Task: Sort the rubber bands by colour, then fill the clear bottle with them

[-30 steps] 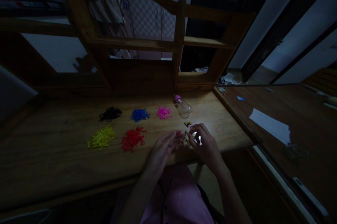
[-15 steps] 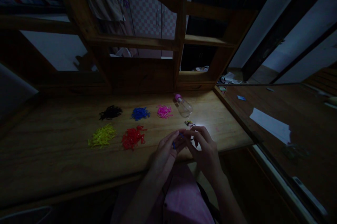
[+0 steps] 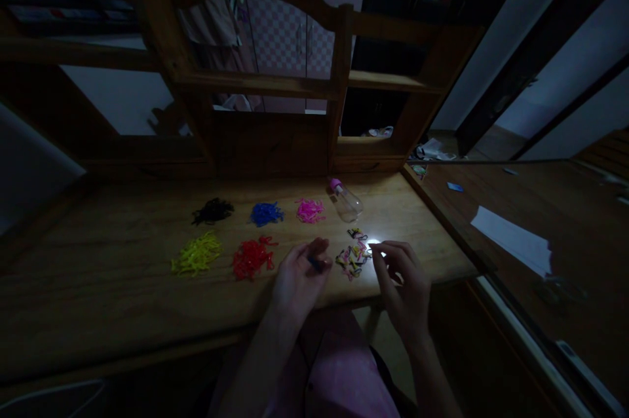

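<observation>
My left hand (image 3: 301,277) is curled in front of the red rubber bands (image 3: 251,258), with a dark blue rubber band (image 3: 315,263) held across its fingers. To its right, my right hand (image 3: 403,279) has thumb and forefinger drawn together beside a mixed pile of pink, yellow and black rubber bands (image 3: 352,259). Whatever sits between those fingertips, if anything, is too small to make out. Farther back lie heaps of black bands (image 3: 213,211), blue bands (image 3: 266,213) and pink bands (image 3: 310,211). Yellow bands (image 3: 197,254) form a heap left of the red ones.
A clear bottle with a pink cap (image 3: 346,202) lies on the wooden desk (image 3: 122,287) behind the mixed pile. A wooden shelf frame (image 3: 275,84) rises along the desk's back. White paper (image 3: 512,240) rests on the brown surface at right.
My hands were together over the mixed pile, fingers meeting at the blue band. Now they are apart: the right has moved rightward, the left keeps the band, and the mixed pile shows between them.
</observation>
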A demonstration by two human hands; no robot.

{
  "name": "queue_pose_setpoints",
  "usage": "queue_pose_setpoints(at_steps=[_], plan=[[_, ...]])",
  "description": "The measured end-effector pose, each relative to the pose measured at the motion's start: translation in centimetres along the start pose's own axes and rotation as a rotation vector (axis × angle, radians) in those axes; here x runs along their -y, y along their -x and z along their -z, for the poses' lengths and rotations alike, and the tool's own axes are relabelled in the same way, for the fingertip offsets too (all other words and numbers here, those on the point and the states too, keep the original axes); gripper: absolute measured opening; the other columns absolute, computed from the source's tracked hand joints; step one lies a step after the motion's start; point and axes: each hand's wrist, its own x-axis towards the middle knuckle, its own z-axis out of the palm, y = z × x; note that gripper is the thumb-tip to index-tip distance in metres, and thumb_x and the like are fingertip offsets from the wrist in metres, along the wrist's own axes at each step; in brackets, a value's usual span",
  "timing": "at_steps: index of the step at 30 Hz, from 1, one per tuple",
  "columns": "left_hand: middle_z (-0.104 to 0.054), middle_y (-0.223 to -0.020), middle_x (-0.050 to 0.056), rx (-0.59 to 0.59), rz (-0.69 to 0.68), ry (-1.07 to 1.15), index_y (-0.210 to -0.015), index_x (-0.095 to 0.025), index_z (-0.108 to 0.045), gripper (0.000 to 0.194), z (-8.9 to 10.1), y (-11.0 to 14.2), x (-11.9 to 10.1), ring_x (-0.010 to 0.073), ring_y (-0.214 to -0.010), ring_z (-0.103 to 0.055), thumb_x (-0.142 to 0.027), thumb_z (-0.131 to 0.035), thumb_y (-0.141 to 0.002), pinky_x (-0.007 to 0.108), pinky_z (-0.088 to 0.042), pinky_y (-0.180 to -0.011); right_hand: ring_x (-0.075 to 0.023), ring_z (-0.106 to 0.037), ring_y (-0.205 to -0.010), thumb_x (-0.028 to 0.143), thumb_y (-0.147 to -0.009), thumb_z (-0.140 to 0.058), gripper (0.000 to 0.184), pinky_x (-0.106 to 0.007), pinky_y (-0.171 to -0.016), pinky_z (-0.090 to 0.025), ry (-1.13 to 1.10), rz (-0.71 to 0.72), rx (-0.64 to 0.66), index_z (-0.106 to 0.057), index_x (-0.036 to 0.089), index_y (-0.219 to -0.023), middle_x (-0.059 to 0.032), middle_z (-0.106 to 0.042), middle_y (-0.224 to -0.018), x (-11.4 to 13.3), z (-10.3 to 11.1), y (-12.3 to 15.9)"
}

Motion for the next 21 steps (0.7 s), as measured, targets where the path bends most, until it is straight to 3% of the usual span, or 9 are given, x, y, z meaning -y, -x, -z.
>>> queue_pose_setpoints(at_steps=[2,4,8,10,15,18,21], plan=[[-0.07,-0.093,0.014,-0.039,-0.114,-0.005,-0.088,-0.008,-0.067,0.025,0.1,-1.1,-2.3,0.015,-0.074,-0.065,-0.014,-0.042,-0.085,0.028,-0.055,-0.072,-0.0142,-0.057,-0.074,0.026,-0.091,-0.054,0.015,-0.024,-0.054,-0.045,-0.012,-0.047,-0.026,-0.067,0.023,-0.099,-0.0055,-0.061,-0.098,-0.5,0.4,0.0],[-0.07,-0.102,0.014,-0.05,-0.278,-0.045,-0.091,-0.009,-0.066,0.03,0.2,-2.6,-5.1,0.0181,-0.092,-0.066,-0.017,-0.038,-0.087,0.03,-0.052,-0.084,-0.015,-0.058,-0.076,0.028,-0.091,-0.055,0.015,-0.024,-0.056,-0.046,-0.022,-0.08,-0.046,-0.066,0.022,-0.098,-0.0053,-0.061,-0.097,-1.2,0.7,0.1],[-0.068,-0.113,0.014,-0.083,-0.639,-0.278,-0.087,-0.012,-0.063,0.027,0.5,-6.0,-9.9,0.0204,-0.113,-0.06,-0.023,-0.038,-0.087,0.035,-0.036,-0.108,-0.0159,-0.059,-0.079,0.03,-0.091,-0.055,0.013,-0.024,-0.06,-0.046,-0.053,-0.113,-0.087,-0.065,0.021,-0.093,-0.0049,-0.061,-0.095,-2.2,1.1,0.4],[-0.068,-0.113,0.013,-0.135,-0.73,-0.418,-0.084,-0.014,-0.061,0.028,1.0,-7.3,-11.1,0.0222,-0.117,-0.058,-0.026,-0.036,-0.089,0.039,-0.027,-0.113,-0.0161,-0.059,-0.08,0.03,-0.09,-0.056,0.012,-0.024,-0.061,-0.046,-0.063,-0.131,-0.091,-0.064,0.021,-0.092,-0.0046,-0.061,-0.094,-2.3,1.3,0.5],[-0.061,-0.129,0.01,-0.108,-0.826,-0.68,-0.102,-0.016,-0.064,0.036,1.3,-7.2,-10.6,0.0205,-0.131,-0.045,-0.03,-0.032,-0.094,0.039,-0.019,-0.116,-0.0166,-0.059,-0.079,0.034,-0.09,-0.056,0.016,-0.025,-0.06,-0.046,-0.073,-0.168,-0.102,-0.065,0.021,-0.093,-0.0048,-0.063,-0.094,-2.6,1.8,0.6],[-0.057,-0.133,0.007,-0.025,-0.86,-0.78,-0.114,-0.02,-0.064,0.032,0.1,-5.4,-8.7,0.0183,-0.132,-0.042,-0.03,-0.042,-0.093,0.034,-0.02,-0.116,-0.0156,-0.058,-0.076,0.035,-0.09,-0.055,0.018,-0.025,-0.061,-0.045,-0.055,-0.182,-0.11,-0.066,0.021,-0.096,-0.0043,-0.063,-0.094,-3.4,1.9,0.4],[-0.063,-0.123,0.006,0.065,-0.807,-0.933,-0.111,-0.023,-0.067,0.027,-1.4,-4.0,-5.9,0.0213,-0.121,-0.052,-0.03,-0.058,-0.087,0.033,-0.031,-0.109,-0.0145,-0.056,-0.07,0.037,-0.09,-0.054,0.021,-0.025,-0.059,-0.044,-0.036,-0.198,-0.126,-0.066,0.021,-0.095,-0.0042,-0.064,-0.091,-4.9,1.4,0.0]])
